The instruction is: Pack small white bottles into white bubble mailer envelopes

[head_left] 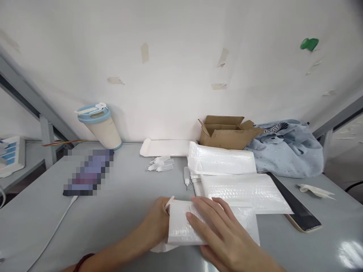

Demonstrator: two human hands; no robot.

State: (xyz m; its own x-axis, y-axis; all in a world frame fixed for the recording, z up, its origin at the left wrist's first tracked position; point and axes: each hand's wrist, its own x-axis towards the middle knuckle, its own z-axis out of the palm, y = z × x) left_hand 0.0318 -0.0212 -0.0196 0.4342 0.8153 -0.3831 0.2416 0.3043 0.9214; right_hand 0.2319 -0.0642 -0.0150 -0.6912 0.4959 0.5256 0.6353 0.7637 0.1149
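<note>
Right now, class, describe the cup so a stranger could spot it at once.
Start at the white wall and drop to the grey table below it. At the table's back left stands the cup: cream, tapered, with a light blue lid, the only upright thing there.

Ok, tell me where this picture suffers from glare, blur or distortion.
Head view: glare washes the wall behind the cardboard box and glints on the table at lower right; a pixelated patch hides one flat item; shelf rails bow at the edges from lens distortion; both hands on the bubble mailer look sharp.
</note>
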